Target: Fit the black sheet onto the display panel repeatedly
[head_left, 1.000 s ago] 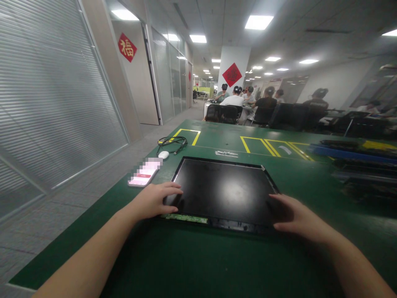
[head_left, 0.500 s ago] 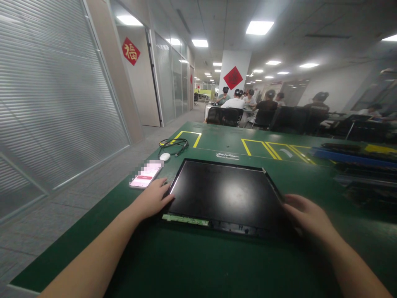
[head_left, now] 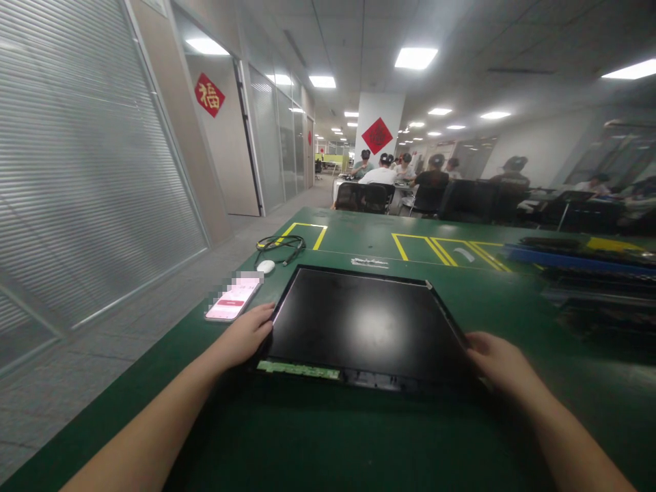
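Left hand cupped on display panel left edge; right hand curled at right edge (grip probably underneath). Lift evenly, avoid glass.

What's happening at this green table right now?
A person has both hands on a flat black screen panel lying on the green table. The left hand grips its left edge, the right hand its right edge. A phone, a white mouse and a black cable lie beyond the left hand.

Single head-worn camera, looking forward and down from close range across the green counter, with both forearms entering from the lower edge and the office beyond.
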